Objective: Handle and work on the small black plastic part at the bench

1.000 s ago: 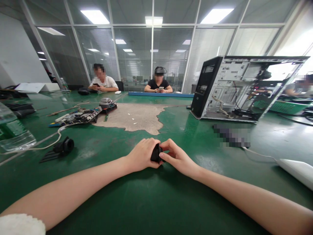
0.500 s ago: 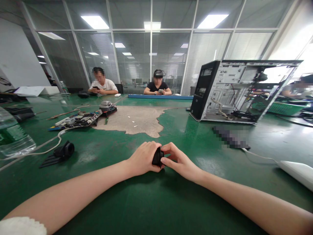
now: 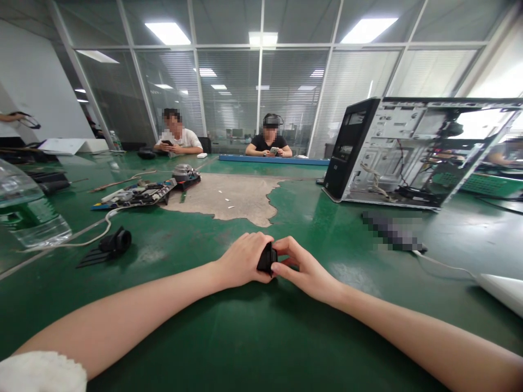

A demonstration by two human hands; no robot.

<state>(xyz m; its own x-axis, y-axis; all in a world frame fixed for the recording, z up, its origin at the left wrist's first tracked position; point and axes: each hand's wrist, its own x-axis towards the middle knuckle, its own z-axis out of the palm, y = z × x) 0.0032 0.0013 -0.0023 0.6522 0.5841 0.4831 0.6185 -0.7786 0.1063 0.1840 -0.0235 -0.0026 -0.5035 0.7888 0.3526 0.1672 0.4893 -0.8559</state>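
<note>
A small black plastic piece (image 3: 267, 258) is held between my two hands just above the green tabletop (image 3: 245, 348); its exact kind does not show. My left hand (image 3: 247, 258) wraps round it from the left, the back of the hand toward me. From the other side, the thumb and fingers of my right hand (image 3: 300, 267) pinch its right edge. Much of the piece is hidden behind the fingers. To the left lies a black part with a round ring and flat slats (image 3: 110, 246), apart from both hands.
An open computer case (image 3: 384, 158) stands at the right, with a blurred dark object (image 3: 392, 233) and cable before it. At the left are a water bottle (image 3: 35, 212) and a circuit board (image 3: 139, 195). Two people (image 3: 177, 136) sit across the table holding phones.
The whole view has shifted slightly, so the table's things appear a little farther right. Both hands keep hold of the black piece, with almost no change in their grip.
</note>
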